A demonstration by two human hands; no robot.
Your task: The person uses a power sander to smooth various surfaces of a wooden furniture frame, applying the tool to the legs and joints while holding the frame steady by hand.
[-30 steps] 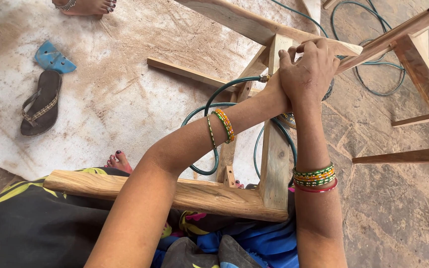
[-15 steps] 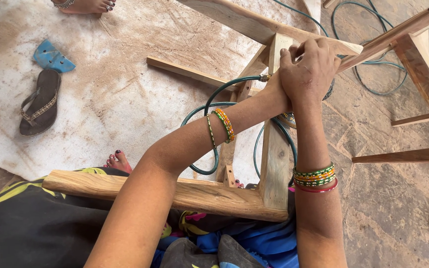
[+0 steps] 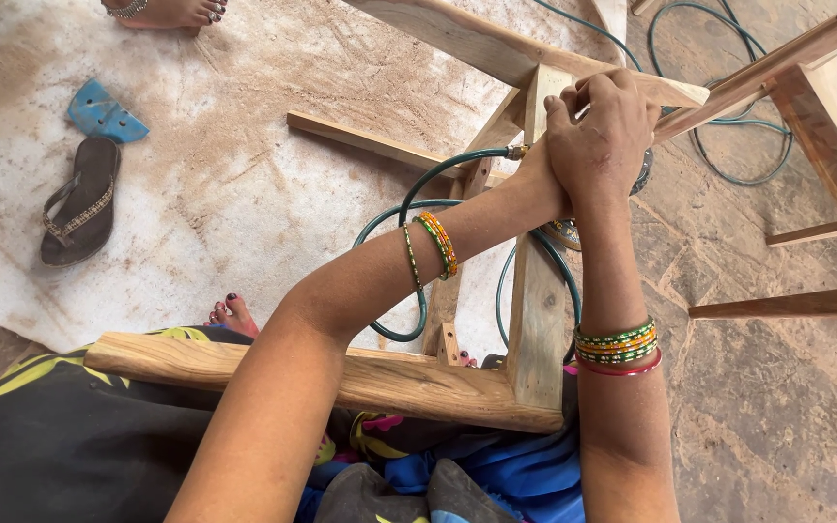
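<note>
Both my hands are clasped together at the top of a pale wooden frame's upright post (image 3: 537,320). My right hand (image 3: 604,131) lies on top, with its fingers curled over. My left hand (image 3: 538,179) is under it and mostly covered. They grip a dark tool (image 3: 644,172) of which only an edge shows. A green hose (image 3: 417,199) with a brass fitting (image 3: 514,152) runs into the grip. The frame's lower rail (image 3: 380,376) rests across my lap. Bangles circle both wrists.
A loose wooden slat (image 3: 370,143) lies on the dusty floor. At the left are a brown sandal (image 3: 77,203) and a blue scrap (image 3: 104,114). Another person's foot (image 3: 169,12) shows at the top. More frame legs (image 3: 830,131) and coiled hose (image 3: 719,145) crowd the right.
</note>
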